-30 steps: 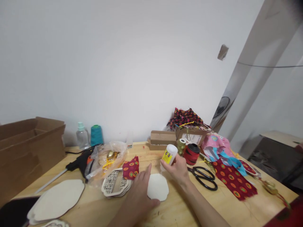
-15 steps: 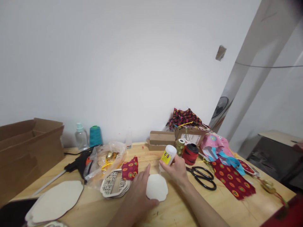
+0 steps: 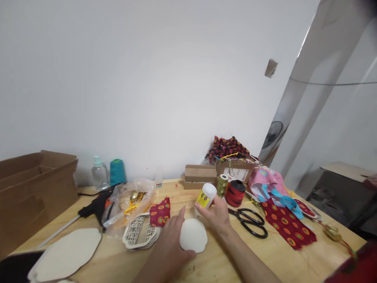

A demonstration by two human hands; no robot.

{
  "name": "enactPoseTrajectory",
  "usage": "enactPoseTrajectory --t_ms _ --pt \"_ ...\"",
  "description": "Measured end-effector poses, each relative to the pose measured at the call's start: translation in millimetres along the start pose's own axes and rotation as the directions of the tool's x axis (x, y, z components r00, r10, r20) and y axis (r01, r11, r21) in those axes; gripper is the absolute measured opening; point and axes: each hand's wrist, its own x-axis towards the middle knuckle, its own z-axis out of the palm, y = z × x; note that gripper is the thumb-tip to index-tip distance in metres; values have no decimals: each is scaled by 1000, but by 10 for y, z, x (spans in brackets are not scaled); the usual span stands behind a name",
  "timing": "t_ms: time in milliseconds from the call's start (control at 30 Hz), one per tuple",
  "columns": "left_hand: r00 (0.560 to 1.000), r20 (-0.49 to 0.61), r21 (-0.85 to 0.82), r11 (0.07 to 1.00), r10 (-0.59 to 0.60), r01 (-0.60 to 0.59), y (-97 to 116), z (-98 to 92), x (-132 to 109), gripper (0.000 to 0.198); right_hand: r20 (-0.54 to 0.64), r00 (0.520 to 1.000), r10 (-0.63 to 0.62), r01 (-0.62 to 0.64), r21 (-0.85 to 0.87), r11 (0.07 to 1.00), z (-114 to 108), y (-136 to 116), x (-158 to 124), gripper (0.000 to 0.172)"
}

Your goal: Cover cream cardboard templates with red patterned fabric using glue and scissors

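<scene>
Head view: a white bottle [image 3: 205,195] in the right hand [image 3: 219,219], a pale plaque [image 3: 194,236] by the left hand [image 3: 172,240].
From here I see right fingers wrapped round the bottle; left fingers spread loose, plaque between thumb and forefinger; scissors [image 3: 239,215] right of the bottle-holding fingers.

On my feed I see a pale wooden desk [image 3: 213,269] against a brightly lit white wall [image 3: 147,78], a fan [image 3: 271,135] beyond its edge.
</scene>
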Motion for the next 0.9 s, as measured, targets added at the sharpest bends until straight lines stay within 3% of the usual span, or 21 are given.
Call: enactPoseTrajectory --t_ms 167,333,467,567,633,900 --pt "1000 13 77 997 -6 5 45 -30 -4 88 22 1000 4 -4 11 1000 -11 0 -9 28" --pt "1000 11 287 958 14 -17 205 -86 -71 54 26 1000 14 -15 6 1000 6 29 5 28" --pt "983 165 419 896 83 -146 384 -31 -121 38 25 999 28 -27 -17 999 13 40 32 27" --pt "936 329 413 873 123 -260 487 46 -143 39 26 998 52 -50 -46 998 -12 23 45 30" --pt "918 374 414 862 132 -293 531 70 -158 43 33 997 67 -65 -56 996 -38 5 50 31" --pt "918 390 426 871 67 -245 584 97 -207 55 137 989 53 -61 53 997 -100 -57 39 26"
